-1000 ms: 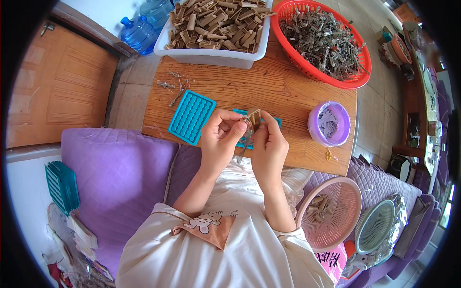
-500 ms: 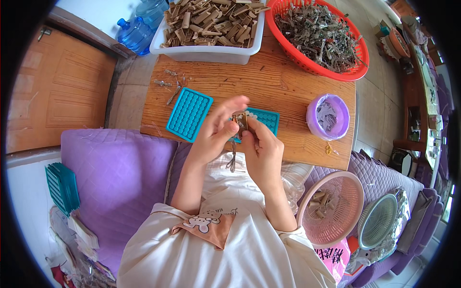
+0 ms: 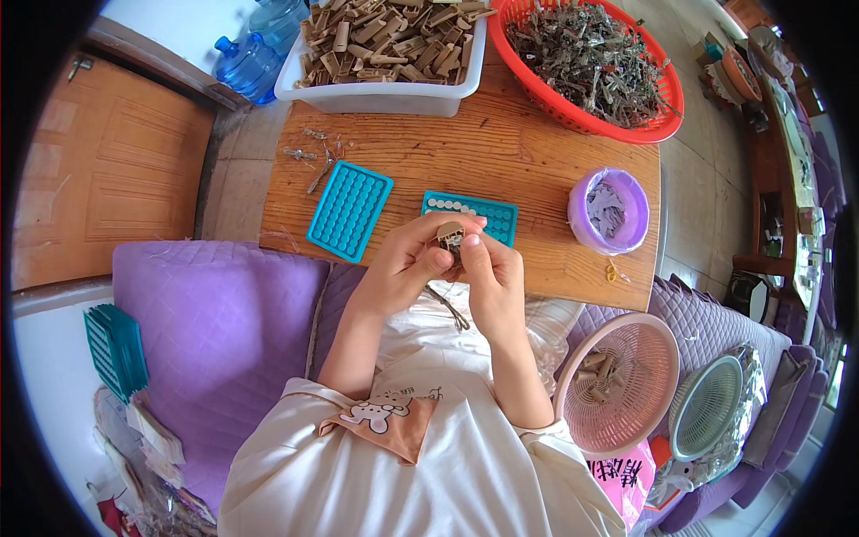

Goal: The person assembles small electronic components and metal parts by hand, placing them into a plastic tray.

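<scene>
My left hand (image 3: 404,261) and my right hand (image 3: 494,285) meet in front of my lap, over the table's near edge. Between them they grip a small brown plastic casing (image 3: 450,233), its open end facing up, with fingers and thumbs pressed on its sides. Something dark and metallic shows inside it, too small to make out. A thin bundle of wires (image 3: 455,311) dangles below my hands. Just beyond them lies a teal tray (image 3: 501,232) of round pockets, with white discs in its far left row; my fingers hide its near part.
A second teal tray (image 3: 349,212) lies to the left, near loose wired parts (image 3: 324,161). Behind stand a white bin (image 3: 385,98) of brown casings and a red basket (image 3: 626,134) of wired parts. A purple tub (image 3: 582,228) stands right; a pink basket (image 3: 658,376) sits below.
My hands have drawn closer round the casing and turned it so its open end shows. My left fingers have folded down onto it. The hanging wires have swung right.
</scene>
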A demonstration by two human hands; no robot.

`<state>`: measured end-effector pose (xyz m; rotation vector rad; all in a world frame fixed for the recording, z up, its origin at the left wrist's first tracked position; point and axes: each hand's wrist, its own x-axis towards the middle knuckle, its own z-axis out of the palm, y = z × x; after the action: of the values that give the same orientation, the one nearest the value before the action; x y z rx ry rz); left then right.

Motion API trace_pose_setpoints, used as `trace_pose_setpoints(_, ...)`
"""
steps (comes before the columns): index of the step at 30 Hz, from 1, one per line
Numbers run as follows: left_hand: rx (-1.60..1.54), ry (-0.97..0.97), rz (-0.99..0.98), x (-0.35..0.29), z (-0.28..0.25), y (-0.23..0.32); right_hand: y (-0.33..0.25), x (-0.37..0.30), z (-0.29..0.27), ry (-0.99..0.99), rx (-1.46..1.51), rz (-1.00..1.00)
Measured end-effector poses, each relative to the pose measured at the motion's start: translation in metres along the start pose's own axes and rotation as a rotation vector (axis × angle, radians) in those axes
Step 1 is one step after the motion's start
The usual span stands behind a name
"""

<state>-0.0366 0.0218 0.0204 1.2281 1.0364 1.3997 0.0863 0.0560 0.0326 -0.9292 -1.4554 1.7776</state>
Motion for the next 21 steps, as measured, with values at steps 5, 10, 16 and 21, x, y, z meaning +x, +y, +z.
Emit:
trace_pose_setpoints(5,-0.003,0.032,-0.053,-0.001,0.003,0.003,0.003,0.001,0.001,0.004,0.043,0.032)
trace_pose_setpoints(10,-0.006,0.055,-0.019,0.001,0.006,0.004,0.007,0.000,0.002,-0.018,0.117,-0.033)
trace_pose_setpoints(16,-0.179,0.125,-0.180,-0.004,0.009,0.009,0.007,0.000,0.002,-0.039,0.149,-0.014)
trace_pose_setpoints(21,0.006,0.255,-0.021,0.000,0.017,0.014,-0.004,-0.001,0.000,-0.134,0.416,0.156)
